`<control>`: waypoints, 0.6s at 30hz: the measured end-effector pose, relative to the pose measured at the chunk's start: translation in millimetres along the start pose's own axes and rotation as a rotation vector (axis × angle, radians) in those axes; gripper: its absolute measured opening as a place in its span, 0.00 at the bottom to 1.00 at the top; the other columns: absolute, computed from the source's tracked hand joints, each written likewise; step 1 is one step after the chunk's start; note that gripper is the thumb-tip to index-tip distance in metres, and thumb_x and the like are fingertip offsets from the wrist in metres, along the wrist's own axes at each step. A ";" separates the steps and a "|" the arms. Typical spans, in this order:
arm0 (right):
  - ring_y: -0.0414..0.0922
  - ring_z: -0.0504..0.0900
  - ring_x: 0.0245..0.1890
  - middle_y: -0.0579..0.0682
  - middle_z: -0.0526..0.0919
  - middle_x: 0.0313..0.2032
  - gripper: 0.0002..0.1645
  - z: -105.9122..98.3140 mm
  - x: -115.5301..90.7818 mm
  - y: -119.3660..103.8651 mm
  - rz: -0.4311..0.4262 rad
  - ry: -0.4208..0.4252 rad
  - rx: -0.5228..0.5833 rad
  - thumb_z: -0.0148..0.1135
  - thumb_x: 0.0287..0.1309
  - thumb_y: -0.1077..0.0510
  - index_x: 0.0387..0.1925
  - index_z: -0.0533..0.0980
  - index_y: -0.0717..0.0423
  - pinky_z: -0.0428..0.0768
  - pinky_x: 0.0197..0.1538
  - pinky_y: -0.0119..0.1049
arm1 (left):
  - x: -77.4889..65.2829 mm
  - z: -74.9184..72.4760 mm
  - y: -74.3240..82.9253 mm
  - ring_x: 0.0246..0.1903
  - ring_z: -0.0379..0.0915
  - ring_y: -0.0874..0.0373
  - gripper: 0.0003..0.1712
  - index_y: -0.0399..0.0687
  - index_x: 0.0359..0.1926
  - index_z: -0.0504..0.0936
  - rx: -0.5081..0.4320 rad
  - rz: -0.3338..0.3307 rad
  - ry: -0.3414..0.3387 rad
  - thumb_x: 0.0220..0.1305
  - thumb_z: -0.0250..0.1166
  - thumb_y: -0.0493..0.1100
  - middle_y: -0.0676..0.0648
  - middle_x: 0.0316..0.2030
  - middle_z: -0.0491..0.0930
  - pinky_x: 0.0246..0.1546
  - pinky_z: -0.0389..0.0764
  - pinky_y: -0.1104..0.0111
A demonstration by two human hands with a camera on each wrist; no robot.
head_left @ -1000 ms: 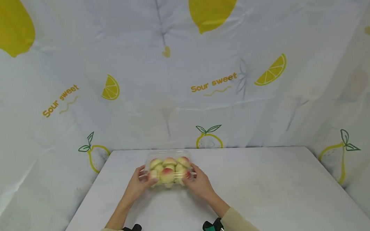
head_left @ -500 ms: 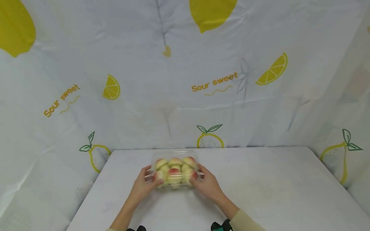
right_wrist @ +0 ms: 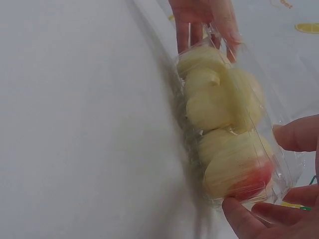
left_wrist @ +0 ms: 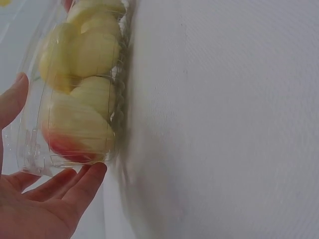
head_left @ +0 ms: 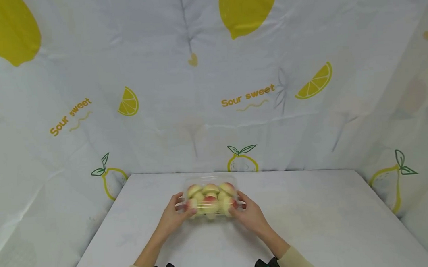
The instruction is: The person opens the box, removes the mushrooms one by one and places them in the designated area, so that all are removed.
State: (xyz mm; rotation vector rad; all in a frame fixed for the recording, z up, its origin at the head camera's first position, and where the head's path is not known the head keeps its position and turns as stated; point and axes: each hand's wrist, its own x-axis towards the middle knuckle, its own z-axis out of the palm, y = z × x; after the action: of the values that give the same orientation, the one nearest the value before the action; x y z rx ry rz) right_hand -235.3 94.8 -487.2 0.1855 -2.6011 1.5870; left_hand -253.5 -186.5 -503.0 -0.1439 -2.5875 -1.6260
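Note:
A clear plastic clamshell box packed with several pale yellow, red-blushed peaches is held between both hands over the far part of the table. My left hand grips its left end, thumb on the near side and fingers around the end. At the opposite end my right hand grips it in the same way. In the left wrist view, the left fingertips lie under the box's lower corner. The right wrist view has the right thumb against the clear lid and the other fingers at the end.
The white table spreads out around the box. Behind it and at both sides hangs a white cloth printed with lemons. Black devices are strapped at both wrists, by the beige sleeves.
Both hands have carried the box of peaches to the right across the table, in steady small amounts. The grip at each end looks the same throughout.

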 end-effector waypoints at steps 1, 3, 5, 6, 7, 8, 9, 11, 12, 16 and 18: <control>0.60 0.80 0.54 0.66 0.77 0.60 0.43 -2.0 -0.9 0.4 0.006 0.000 -0.001 0.69 0.57 0.54 0.69 0.67 0.68 0.79 0.54 0.52 | -0.3 1.4 1.3 0.58 0.75 0.37 0.48 0.37 0.70 0.65 0.000 0.003 -0.004 0.55 0.79 0.48 0.32 0.60 0.74 0.53 0.79 0.48; 0.60 0.80 0.54 0.66 0.77 0.60 0.43 -6.2 -2.8 1.0 0.017 0.003 -0.002 0.70 0.57 0.54 0.69 0.67 0.69 0.79 0.54 0.52 | -1.0 4.1 3.7 0.58 0.75 0.37 0.48 0.37 0.70 0.65 0.003 0.008 -0.012 0.55 0.79 0.48 0.32 0.61 0.74 0.53 0.79 0.49; 0.60 0.80 0.54 0.67 0.77 0.60 0.42 -10.5 -4.2 1.6 0.025 0.003 -0.002 0.70 0.58 0.54 0.69 0.67 0.69 0.80 0.53 0.52 | -1.3 6.8 6.5 0.58 0.75 0.36 0.48 0.37 0.71 0.65 0.005 0.008 -0.018 0.55 0.79 0.49 0.32 0.61 0.73 0.53 0.79 0.49; 0.60 0.80 0.54 0.66 0.77 0.60 0.43 -12.5 -4.5 2.2 0.033 0.003 0.001 0.70 0.58 0.54 0.70 0.66 0.69 0.80 0.54 0.52 | -1.0 8.4 7.9 0.59 0.75 0.36 0.49 0.37 0.71 0.65 0.005 0.007 -0.021 0.55 0.78 0.49 0.32 0.61 0.73 0.53 0.79 0.48; 0.60 0.80 0.55 0.66 0.77 0.60 0.43 -14.4 -4.9 3.5 0.038 0.004 -0.002 0.70 0.58 0.53 0.70 0.67 0.68 0.80 0.54 0.51 | -1.1 10.0 9.3 0.59 0.74 0.36 0.49 0.37 0.71 0.64 0.006 0.012 -0.027 0.56 0.78 0.50 0.32 0.62 0.73 0.53 0.79 0.48; 0.60 0.80 0.55 0.66 0.77 0.60 0.43 -16.3 -5.1 4.9 0.043 0.006 0.000 0.71 0.59 0.53 0.70 0.66 0.68 0.80 0.53 0.51 | -1.0 11.8 10.8 0.59 0.74 0.36 0.49 0.37 0.71 0.64 0.007 0.010 -0.030 0.56 0.78 0.50 0.32 0.62 0.73 0.53 0.79 0.48; 0.59 0.80 0.55 0.66 0.77 0.60 0.43 -18.2 -5.3 6.3 0.048 0.006 -0.001 0.71 0.59 0.53 0.70 0.66 0.67 0.80 0.53 0.50 | -0.7 13.9 12.3 0.59 0.74 0.36 0.49 0.38 0.72 0.64 0.005 0.004 -0.033 0.56 0.78 0.51 0.33 0.63 0.72 0.53 0.79 0.48; 0.59 0.80 0.55 0.66 0.77 0.61 0.43 -21.9 -5.1 9.8 0.059 0.009 -0.001 0.71 0.60 0.52 0.71 0.66 0.67 0.81 0.53 0.50 | 0.1 17.5 15.0 0.60 0.73 0.36 0.50 0.40 0.72 0.64 0.003 -0.002 -0.040 0.56 0.78 0.53 0.33 0.63 0.72 0.53 0.78 0.48; 0.59 0.79 0.56 0.65 0.76 0.61 0.43 -23.7 -4.9 11.5 0.065 0.010 -0.003 0.71 0.60 0.52 0.71 0.66 0.66 0.81 0.54 0.50 | 0.6 19.1 16.2 0.60 0.73 0.36 0.50 0.40 0.72 0.64 0.000 -0.004 -0.044 0.56 0.78 0.54 0.33 0.64 0.72 0.53 0.78 0.47; 0.61 0.78 0.57 0.66 0.76 0.62 0.44 -30.1 -6.0 16.4 0.078 0.013 0.013 0.71 0.60 0.52 0.71 0.65 0.66 0.81 0.54 0.50 | 0.3 24.1 19.6 0.60 0.73 0.36 0.50 0.41 0.72 0.64 -0.003 -0.004 -0.060 0.56 0.77 0.55 0.33 0.64 0.71 0.54 0.78 0.47; 0.61 0.78 0.58 0.66 0.75 0.63 0.44 -32.5 -8.3 18.1 0.092 0.008 0.027 0.71 0.60 0.52 0.72 0.65 0.66 0.81 0.53 0.48 | -1.8 26.1 19.7 0.61 0.72 0.36 0.49 0.41 0.72 0.64 -0.001 -0.009 -0.071 0.57 0.77 0.54 0.34 0.65 0.71 0.54 0.78 0.46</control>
State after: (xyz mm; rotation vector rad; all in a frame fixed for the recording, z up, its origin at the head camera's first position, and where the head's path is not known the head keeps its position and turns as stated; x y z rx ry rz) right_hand -229.5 132.4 -489.4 0.0617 -2.6193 1.6495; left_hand -249.7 -154.5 -496.9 -0.1937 -2.6437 -1.6544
